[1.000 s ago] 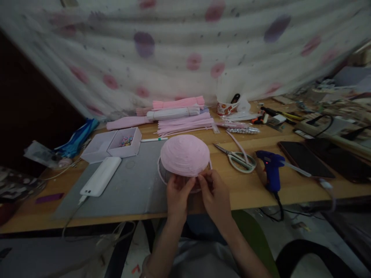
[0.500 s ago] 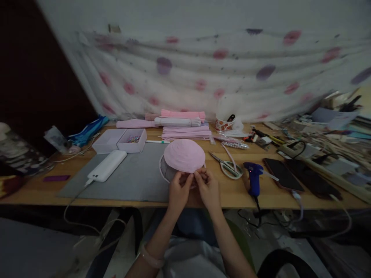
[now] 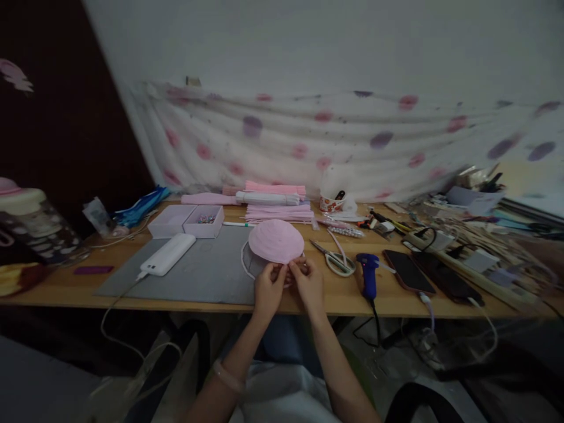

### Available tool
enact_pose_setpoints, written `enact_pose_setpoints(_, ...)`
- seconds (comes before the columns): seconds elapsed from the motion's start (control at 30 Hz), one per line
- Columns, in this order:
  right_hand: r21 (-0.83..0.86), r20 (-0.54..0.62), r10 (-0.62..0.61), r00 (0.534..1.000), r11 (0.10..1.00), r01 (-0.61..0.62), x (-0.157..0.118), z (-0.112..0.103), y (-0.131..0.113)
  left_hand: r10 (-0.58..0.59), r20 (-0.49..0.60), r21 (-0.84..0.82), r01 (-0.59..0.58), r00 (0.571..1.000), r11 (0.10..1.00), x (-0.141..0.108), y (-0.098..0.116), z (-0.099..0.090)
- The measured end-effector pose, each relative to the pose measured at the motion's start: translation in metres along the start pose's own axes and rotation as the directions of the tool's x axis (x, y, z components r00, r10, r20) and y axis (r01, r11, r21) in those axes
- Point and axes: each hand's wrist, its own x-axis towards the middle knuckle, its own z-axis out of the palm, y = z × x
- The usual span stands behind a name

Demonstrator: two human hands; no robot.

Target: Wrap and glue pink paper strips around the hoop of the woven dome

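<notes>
A pale pink round disc (image 3: 276, 241), with ring lines like a wound coil, is held tilted up above the table's front edge. My left hand (image 3: 269, 288) pinches its near edge between thumb and fingers. Close beside it, my right hand (image 3: 307, 285) pinches the same edge, thumbs almost meeting. A pale thin strip (image 3: 244, 264) curves out from beneath the disc on the left. The hands and disc hide where this strip joins.
Scissors (image 3: 337, 261) and a blue glue gun (image 3: 368, 276) lie to the right, then two phones (image 3: 409, 270). Left are a grey mat (image 3: 211, 270), a white power bank (image 3: 168, 255) and a lilac box (image 3: 202, 229) of beads. Bundled pink strips (image 3: 277, 212) lie behind.
The camera view has shifted, so the whole scene sits lower and further left in the frame. Both hands keep their pinch on the disc's near edge.
</notes>
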Motion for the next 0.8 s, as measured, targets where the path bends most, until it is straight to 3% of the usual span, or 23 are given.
enact_pose_setpoints(0.47,0.032,0.029,0.165,0.986,0.986,-0.166,0.001,0.012,0.011,0.203,-0.093,0.321,-0.163,0.975,0.933,-0.005,-0.001,-0.004)
enact_pose_setpoints(0.8,0.037,0.017,0.197,0.98,0.98,-0.197,0.006,0.018,0.013,0.203,-0.079,0.337,-0.166,0.976,0.927,-0.002,0.002,-0.007)
